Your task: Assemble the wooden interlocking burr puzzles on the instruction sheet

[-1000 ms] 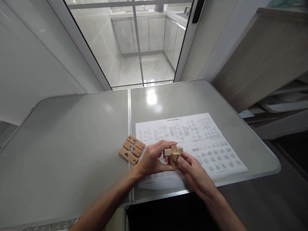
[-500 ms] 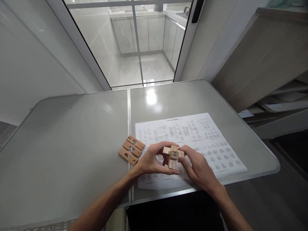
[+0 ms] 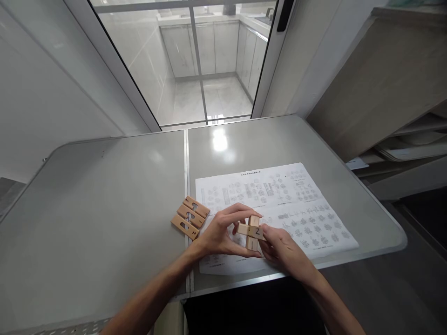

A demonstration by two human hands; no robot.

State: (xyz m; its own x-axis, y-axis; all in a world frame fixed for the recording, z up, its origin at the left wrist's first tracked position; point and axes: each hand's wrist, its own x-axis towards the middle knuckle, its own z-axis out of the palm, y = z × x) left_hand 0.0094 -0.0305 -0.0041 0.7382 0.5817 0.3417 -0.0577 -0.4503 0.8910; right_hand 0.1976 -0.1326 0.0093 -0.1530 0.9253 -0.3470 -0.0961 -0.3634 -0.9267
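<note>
A cross-shaped assembly of pale wooden blocks is held up above a printed sheet, one block showing a dark mark like a 2 or Z. My left hand grips it from the left, index finger over the top and thumb beneath. From the right, my right hand pinches the marked block, with its lower fingers partly hidden. Left of my hands, three notched wooden pieces lie side by side, marked with dark numbers. Printed diagrams cover the white sheet.
The grey table has a metal seam running front to back. Beyond its far edge stands a glass door. Wooden shelving rises at the right side, with papers on its lower shelves.
The block assembly has been turned between my hands and its marked block now points more to the right. My right hand has shifted slightly down, its fingers more curled.
</note>
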